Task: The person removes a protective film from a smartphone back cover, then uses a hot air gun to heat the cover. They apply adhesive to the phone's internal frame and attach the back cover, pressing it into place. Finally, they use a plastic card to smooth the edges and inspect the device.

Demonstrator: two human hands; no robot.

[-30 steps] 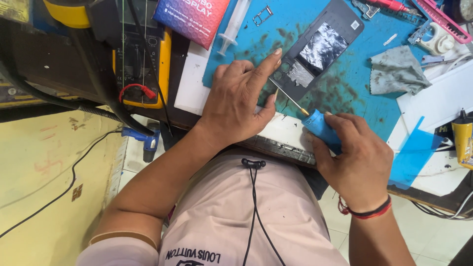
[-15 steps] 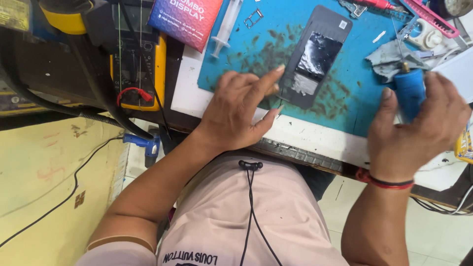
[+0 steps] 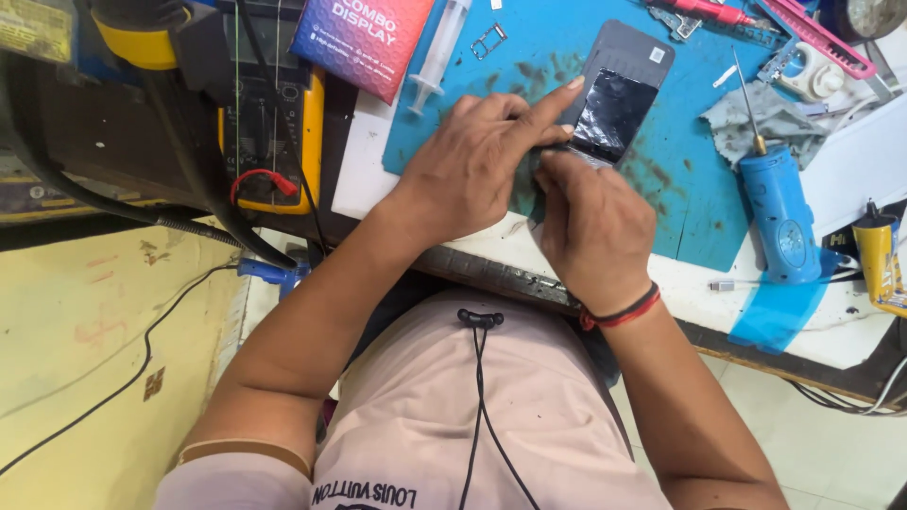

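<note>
Phone [image 3: 619, 104], dark grey and lying back-up with a glossy black patch at its middle, rests tilted on the blue work mat [image 3: 690, 203], just beyond both hands. Nearest the viewer, a pink shirt [image 3: 472, 416] with a black cord [image 3: 480, 378] hanging down its front fills the lower view. Right hand [image 3: 590, 231], a red and black band [image 3: 619, 310] at its wrist, sits at the near end of the phone with fingers bunched together and pressing down on that end; whether they pinch anything small cannot be told, since the fingertips are hidden. Left hand [image 3: 472, 170] lies flat on the mat just beside it, fingers together, the forefinger stretched out along the left edge of the phone and touching it. To the right, well apart from the hands, a blue powered screwdriver [image 3: 777, 212] lies on the bench with its thin bit pointing away, across a grey cloth [image 3: 770, 118]. A yellow bottle [image 3: 879, 264] stands at the far right. To the left, a yellow meter [image 3: 274, 113] with a red lead sits on the bench edge. Farther off, a clear syringe [image 3: 436, 57] and a pink and blue box [image 3: 364, 42] lie near the top of the mat.
</note>
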